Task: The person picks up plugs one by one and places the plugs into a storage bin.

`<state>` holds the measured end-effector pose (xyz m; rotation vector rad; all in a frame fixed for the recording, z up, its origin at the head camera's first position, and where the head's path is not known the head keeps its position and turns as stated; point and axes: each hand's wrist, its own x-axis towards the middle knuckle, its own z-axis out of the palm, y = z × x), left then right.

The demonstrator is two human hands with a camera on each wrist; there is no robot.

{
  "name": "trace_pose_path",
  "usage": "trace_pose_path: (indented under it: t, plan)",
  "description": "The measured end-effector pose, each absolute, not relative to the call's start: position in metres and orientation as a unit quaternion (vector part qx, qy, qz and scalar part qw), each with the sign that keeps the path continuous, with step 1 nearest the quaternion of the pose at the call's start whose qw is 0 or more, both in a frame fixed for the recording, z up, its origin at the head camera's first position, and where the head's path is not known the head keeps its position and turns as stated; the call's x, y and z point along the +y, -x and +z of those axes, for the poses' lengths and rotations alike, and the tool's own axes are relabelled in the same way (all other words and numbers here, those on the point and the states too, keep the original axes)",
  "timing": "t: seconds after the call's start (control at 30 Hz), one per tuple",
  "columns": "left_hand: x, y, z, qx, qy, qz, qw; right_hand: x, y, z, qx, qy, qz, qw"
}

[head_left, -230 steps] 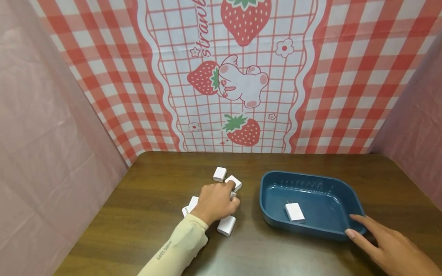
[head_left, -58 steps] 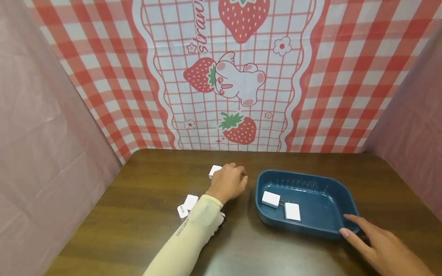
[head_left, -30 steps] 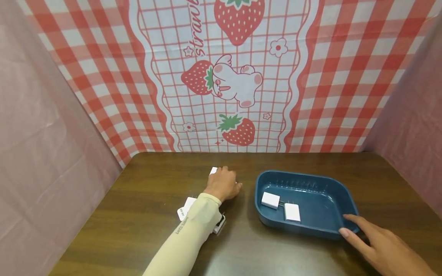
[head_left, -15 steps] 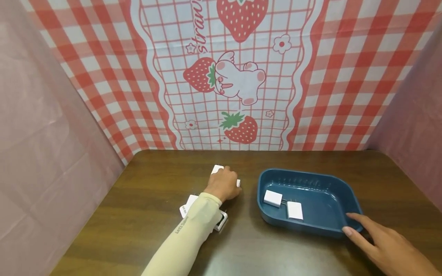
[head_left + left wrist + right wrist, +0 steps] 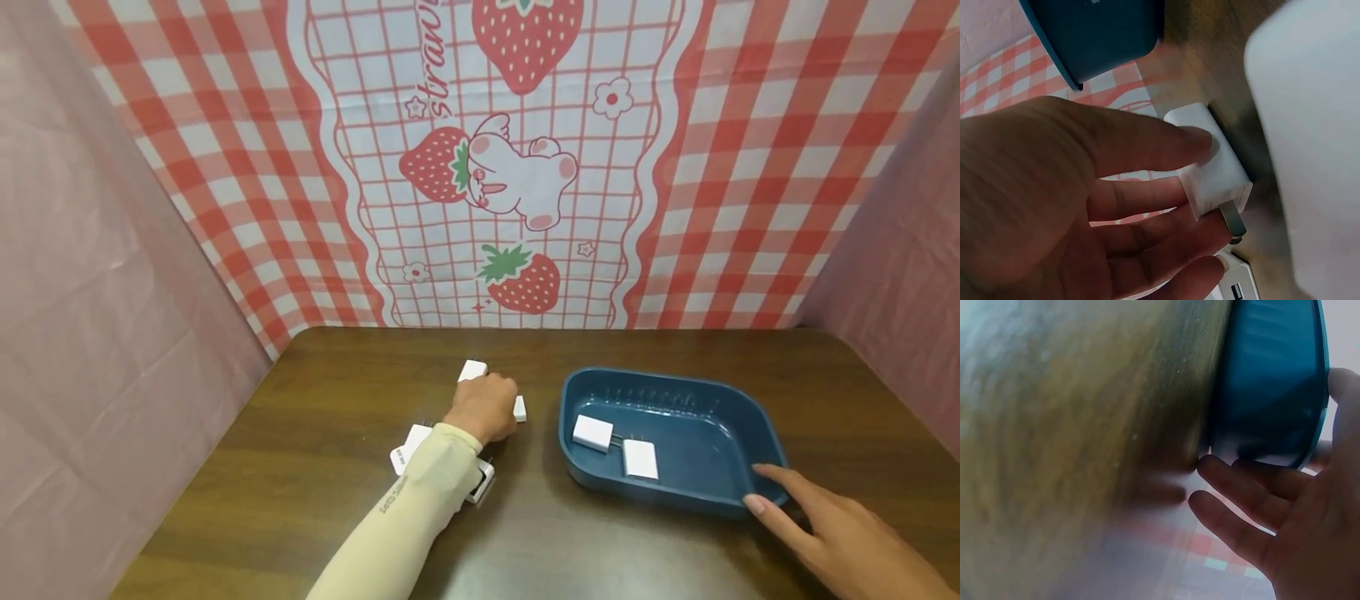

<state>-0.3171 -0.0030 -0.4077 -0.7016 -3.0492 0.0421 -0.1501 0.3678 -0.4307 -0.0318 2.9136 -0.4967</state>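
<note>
Seen from the head camera, a person leans in at a wooden counter (image 5: 315, 517), the left hand (image 5: 483, 408) low over a white charger (image 5: 519, 409). The charger pokes out on the thumb side, the side that faces the blue tray (image 5: 701, 471), with a strip of bare wood between. Too little of it shows here to tell its long axis. A far charger (image 5: 472, 371) lies just beyond the knuckles; more sit beside the pale sleeve (image 5: 420, 492), one of them, a ported charger (image 5: 484, 479), partly under it. In the tray lie a left charger (image 5: 592, 433) and a right charger (image 5: 640, 459). The right hand (image 5: 840, 529) is at the tray's near right corner, well apart from the charger; the left is clearly nearer.

From the left wrist, the thumb lies across the charger's face and the other fingers curl behind, clamped on it in a pinch. Its long axis slants from upper left to lower right, metal prongs (image 5: 1233, 222) at the lower end, by the fingertips. A blurred white block (image 5: 1313, 150) fills the right edge.

From the right wrist, thumb and fingers stand apart around the tray's end, gripping its wall.
</note>
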Motion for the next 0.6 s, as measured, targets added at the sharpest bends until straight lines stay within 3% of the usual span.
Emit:
trace_pose_path:
  t: [0.3, 0.6]
  plan:
    - [-0.0005, 0.3097, -0.4071, -0.972, 0.234, 0.026, -0.008, 0.367, 0.1506, -0.4319, 0.982, -0.001, -0.16, 0.1]
    - [0.0002, 0.3085, -0.4049, -0.97, 0.237, 0.047, -0.018, 0.3676, 0.1499, -0.4341, 0.985, 0.012, -0.162, 0.067]
